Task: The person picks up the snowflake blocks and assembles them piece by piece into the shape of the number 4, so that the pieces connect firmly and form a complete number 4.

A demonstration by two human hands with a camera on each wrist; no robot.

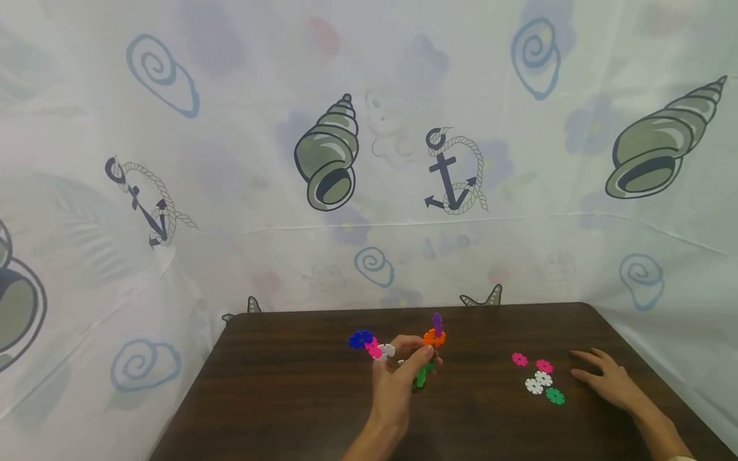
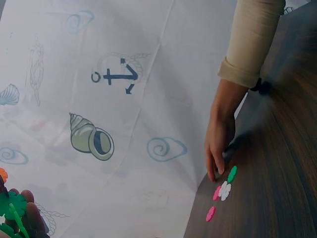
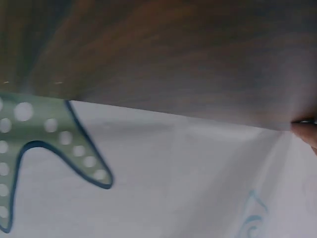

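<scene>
My left hand [image 1: 393, 390] pinches a joined piece of flower-shaped interlocking discs above the table. From it a blue disc [image 1: 360, 339], a pink disc [image 1: 373, 348] and a white disc [image 1: 387, 350] reach out left. Toward the right are an orange disc [image 1: 434, 339] with a purple disc [image 1: 437, 321] standing on it, and green discs [image 2: 14, 206] below; fingers hide the middle. My right hand [image 1: 608, 382] is low at the table's right side with fingers extended, holding nothing. Just left of its fingertips lie loose discs: pink [image 1: 519, 360], white [image 1: 533, 386] and green [image 1: 555, 396].
The dark wooden table [image 1: 277, 384] has its far edge against a pale curtain [image 1: 230, 128] printed with shells and anchors. The curtain also runs along the left and right sides. Only table, curtain and a bit of fingertip [image 3: 304, 133] show in the right wrist view.
</scene>
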